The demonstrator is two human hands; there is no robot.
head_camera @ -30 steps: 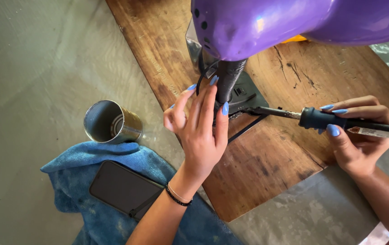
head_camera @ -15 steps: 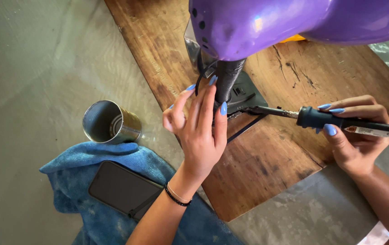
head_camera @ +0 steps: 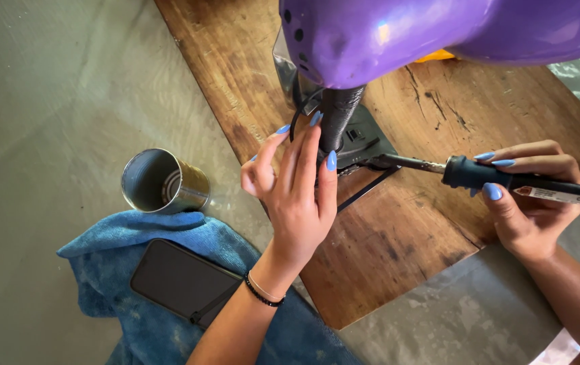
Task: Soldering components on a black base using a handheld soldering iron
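Head view looks straight down on a soldering iron, held level over a worn wooden board. The right hand has its grip clamped around the iron's black handle, blue-nailed fingers wrapped over the top, and the metal tip points left to the dark base of a purple appliance that fills the top of the frame. The tip appears to touch something at that base, though the exact spot is too small to tell. A black ribbed neck drops from the purple shell to the base, and a thin black wire trails out across the board beneath the iron.

Left hand rests against the neck, its grip loose and apart, fingertips laid along the ribbed part without closing around it; a beaded bracelet sits on the wrist.

Further left, on the grey-green counter, an open metal can lies tilted. Just below it a blue towel is spread out with a dark smartphone lying on it, screen up.
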